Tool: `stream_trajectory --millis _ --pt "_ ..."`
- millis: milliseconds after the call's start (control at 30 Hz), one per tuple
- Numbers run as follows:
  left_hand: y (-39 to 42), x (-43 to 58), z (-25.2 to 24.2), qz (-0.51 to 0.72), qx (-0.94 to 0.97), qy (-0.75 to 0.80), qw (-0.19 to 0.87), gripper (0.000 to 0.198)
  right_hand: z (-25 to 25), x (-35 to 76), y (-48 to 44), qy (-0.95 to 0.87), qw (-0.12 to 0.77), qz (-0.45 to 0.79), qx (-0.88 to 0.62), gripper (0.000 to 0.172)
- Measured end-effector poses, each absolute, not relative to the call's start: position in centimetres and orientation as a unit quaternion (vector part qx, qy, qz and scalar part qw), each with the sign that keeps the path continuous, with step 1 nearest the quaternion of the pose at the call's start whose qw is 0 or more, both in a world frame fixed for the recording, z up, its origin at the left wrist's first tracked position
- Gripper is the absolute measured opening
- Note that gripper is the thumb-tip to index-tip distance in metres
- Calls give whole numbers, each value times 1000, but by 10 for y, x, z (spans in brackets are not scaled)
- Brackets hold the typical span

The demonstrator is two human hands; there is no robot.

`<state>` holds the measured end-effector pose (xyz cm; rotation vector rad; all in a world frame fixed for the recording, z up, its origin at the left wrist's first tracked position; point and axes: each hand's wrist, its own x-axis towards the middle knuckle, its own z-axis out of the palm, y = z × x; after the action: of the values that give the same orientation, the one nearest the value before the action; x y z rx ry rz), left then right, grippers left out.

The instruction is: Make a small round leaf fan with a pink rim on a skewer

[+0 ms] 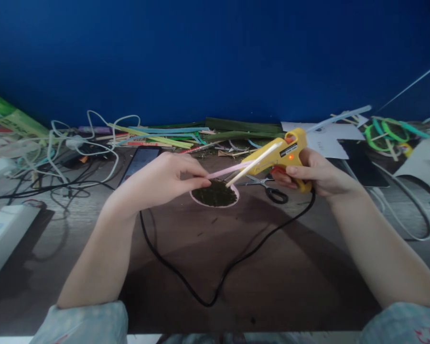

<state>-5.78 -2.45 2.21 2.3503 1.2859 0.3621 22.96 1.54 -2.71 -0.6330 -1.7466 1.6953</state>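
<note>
My left hand (165,179) pinches one end of a thin pink strip (229,169) that reaches right toward the nozzle of a yellow hot glue gun (275,153). My right hand (315,174) is wrapped round the gun's grip, a finger at the red trigger, and an orange light glows on its side. A pale glue stick (252,162) lies slanted along the gun's body. Below both hands sits a small pale dish of dark green moss-like bits (215,194). The gun's black cord (208,282) loops across the brown table.
Black-handled scissors (272,190) lie right of the dish. A phone (141,160) lies behind my left hand. Coloured paper strips (165,136) and white cables (75,143) crowd the back edge. A power strip (5,234) is at left, green rings (387,131) and paper at right.
</note>
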Motion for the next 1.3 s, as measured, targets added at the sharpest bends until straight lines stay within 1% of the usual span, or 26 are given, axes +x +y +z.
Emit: stream_trajectory --millis 633,933,1133,1300 --pt "-25 -59 24 120 843 474 224 24 -27 231 15 -655 309 643 -248 13" --pt "-25 -58 26 129 839 478 227 22 -25 232 15 -653 305 644 -255 14" --pt "-25 -62 24 139 840 471 230 24 -30 235 20 -638 300 647 -290 20" --pt "-25 -60 24 129 844 469 224 23 -38 225 25 -601 270 661 -359 25"
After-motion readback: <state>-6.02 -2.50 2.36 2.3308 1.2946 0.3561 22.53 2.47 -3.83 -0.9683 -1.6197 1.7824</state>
